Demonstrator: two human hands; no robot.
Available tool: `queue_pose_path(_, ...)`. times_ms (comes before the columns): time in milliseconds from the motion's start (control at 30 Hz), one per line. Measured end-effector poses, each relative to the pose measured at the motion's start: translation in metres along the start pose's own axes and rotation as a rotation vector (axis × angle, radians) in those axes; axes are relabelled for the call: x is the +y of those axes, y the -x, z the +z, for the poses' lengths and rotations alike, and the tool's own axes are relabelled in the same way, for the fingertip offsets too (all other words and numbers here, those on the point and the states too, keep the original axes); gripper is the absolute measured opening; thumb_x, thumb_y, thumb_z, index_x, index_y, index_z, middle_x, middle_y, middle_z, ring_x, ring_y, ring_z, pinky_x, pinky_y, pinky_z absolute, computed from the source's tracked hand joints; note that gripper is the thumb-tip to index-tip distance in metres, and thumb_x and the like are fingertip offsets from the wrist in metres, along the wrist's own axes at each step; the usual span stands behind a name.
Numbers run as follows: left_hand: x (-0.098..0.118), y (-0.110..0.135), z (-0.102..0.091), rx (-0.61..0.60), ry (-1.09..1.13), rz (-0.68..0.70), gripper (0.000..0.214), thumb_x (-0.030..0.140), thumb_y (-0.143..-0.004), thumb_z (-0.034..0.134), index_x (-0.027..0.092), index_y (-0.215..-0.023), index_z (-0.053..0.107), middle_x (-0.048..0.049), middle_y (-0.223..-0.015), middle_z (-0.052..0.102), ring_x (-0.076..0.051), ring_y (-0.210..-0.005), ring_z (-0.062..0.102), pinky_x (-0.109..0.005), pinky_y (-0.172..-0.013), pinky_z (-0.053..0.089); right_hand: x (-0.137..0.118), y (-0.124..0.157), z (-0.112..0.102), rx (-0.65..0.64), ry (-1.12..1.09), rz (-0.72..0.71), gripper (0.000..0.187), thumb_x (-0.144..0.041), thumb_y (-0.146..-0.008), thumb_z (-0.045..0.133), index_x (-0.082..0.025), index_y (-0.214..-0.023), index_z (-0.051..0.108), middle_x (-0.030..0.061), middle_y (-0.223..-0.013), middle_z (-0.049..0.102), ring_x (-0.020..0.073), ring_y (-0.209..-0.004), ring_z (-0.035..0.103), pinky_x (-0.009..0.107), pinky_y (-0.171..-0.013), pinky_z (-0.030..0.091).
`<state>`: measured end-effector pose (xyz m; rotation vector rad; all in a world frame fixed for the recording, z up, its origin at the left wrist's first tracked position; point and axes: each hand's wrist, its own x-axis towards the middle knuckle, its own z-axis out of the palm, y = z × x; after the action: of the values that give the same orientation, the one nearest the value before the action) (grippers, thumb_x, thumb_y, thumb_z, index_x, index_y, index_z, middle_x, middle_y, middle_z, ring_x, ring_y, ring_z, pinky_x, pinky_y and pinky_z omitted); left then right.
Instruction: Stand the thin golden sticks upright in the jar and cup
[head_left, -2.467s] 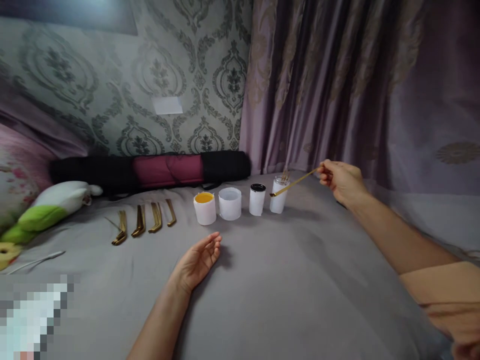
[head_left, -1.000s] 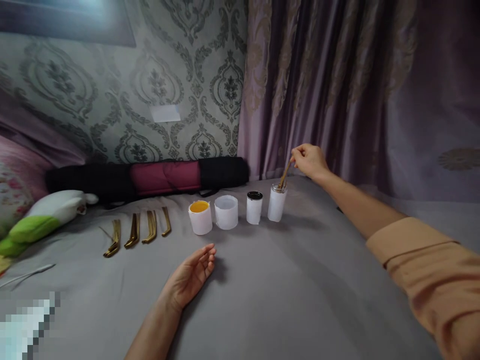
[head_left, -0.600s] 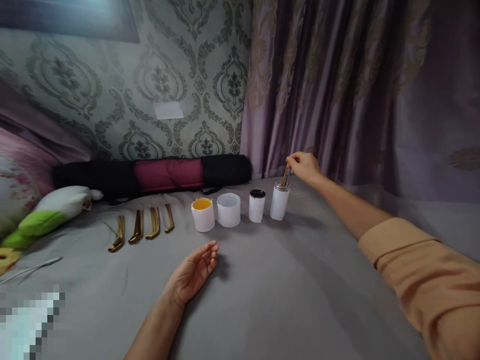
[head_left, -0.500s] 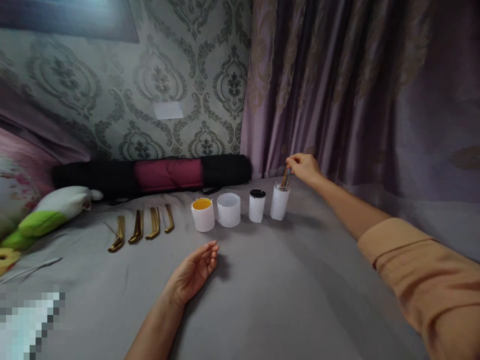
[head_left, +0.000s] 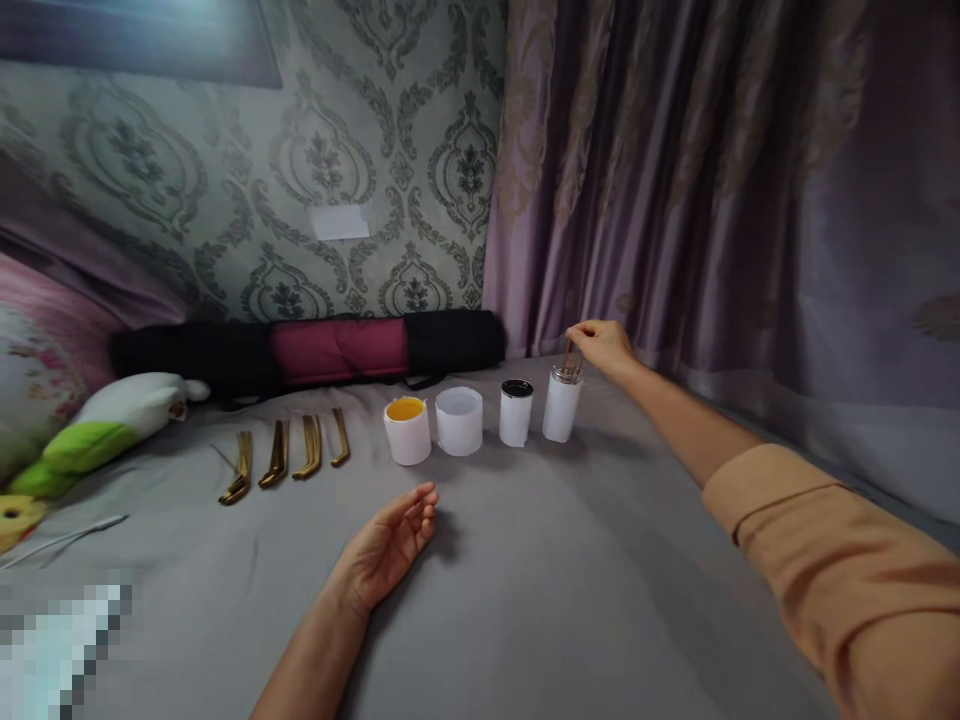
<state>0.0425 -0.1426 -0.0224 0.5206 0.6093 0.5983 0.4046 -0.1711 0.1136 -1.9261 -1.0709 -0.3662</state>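
Observation:
My right hand (head_left: 606, 346) pinches the top of a thin brown stick (head_left: 568, 350) at the mouth of a tall white-wrapped jar (head_left: 562, 408). Other thin pieces show inside the jar's rim; what they are I cannot make out. To its left stand a white-wrapped container with a dark rim (head_left: 515, 416), a wider whitish tub (head_left: 460, 424) and a white one with a yellow inside (head_left: 409, 441). My left hand (head_left: 394, 548), palm turned up and fingers loosely curled, holds nothing in front of the yellow one.
Several bunches of thin, bent gold-coloured pieces (head_left: 238, 472) lie on the grey sheet (head_left: 570, 600) at left. Behind runs a long black and maroon rolled bag (head_left: 337, 350). A white and green plush toy (head_left: 112, 430) and a white cable (head_left: 67, 538) are at far left; a purple curtain (head_left: 675, 200) hangs at right.
My right hand has come down slightly and a little left, and the stick sits lower at the jar's mouth. My left hand has stayed in place.

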Motion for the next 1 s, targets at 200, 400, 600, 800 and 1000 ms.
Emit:
queue_pose_path(200,0.000,-0.001,-0.001,-0.016,0.009,-0.002,0.019,0.006,-0.078,0.048,0.007,-0.095,0.057,-0.0091,-0.084,0.060,-0.009,-0.066,0.058,-0.020,-0.058,0.051,0.000,0.004,0.003,-0.029,0.004,0.083,0.021,-0.030,-0.070,0.055,-0.017,-0.078,0.070,0.0042,-0.078,0.068,0.0166,-0.072,0.060,0.024,-0.062,0.042)
queue_pose_path(400,0.000,-0.002,-0.003,-0.025,0.010,-0.008,0.019,0.006,-0.078,0.048,0.008,-0.095,0.057,-0.0087,-0.084,0.060,-0.009,-0.067,0.058,-0.020,-0.059,0.051,0.002,0.008,0.007,-0.057,-0.034,0.160,0.021,-0.029,-0.068,0.057,-0.016,-0.078,0.070,0.0051,-0.078,0.068,0.0168,-0.073,0.061,0.023,-0.061,0.043)
queue_pose_path(600,0.001,-0.001,0.000,-0.022,0.016,-0.012,0.018,0.007,-0.078,0.049,0.008,-0.094,0.057,-0.0087,-0.084,0.060,-0.010,-0.067,0.058,-0.019,-0.058,0.051,0.010,0.007,0.013,-0.081,-0.106,0.204,0.020,-0.030,-0.065,0.060,-0.015,-0.076,0.070,0.0053,-0.074,0.068,0.0158,-0.072,0.060,0.024,-0.064,0.044)
queue_pose_path(800,0.001,-0.001,0.001,-0.015,0.008,-0.013,0.018,0.007,-0.078,0.049,0.007,-0.094,0.057,-0.0085,-0.084,0.059,-0.009,-0.067,0.058,-0.020,-0.059,0.051,0.014,0.007,0.015,-0.115,-0.166,0.251,0.020,-0.029,-0.063,0.062,-0.014,-0.074,0.069,0.0046,-0.068,0.066,0.0146,-0.067,0.059,0.024,-0.063,0.044)
queue_pose_path(1000,0.000,-0.002,-0.001,-0.022,0.007,-0.009,0.018,0.007,-0.078,0.049,0.008,-0.094,0.057,-0.0085,-0.084,0.060,-0.009,-0.067,0.058,-0.020,-0.059,0.051,0.017,0.007,0.014,-0.098,-0.193,0.289,0.017,-0.028,-0.061,0.063,-0.013,-0.070,0.068,0.0045,-0.066,0.065,0.0152,-0.067,0.059,0.025,-0.062,0.044)
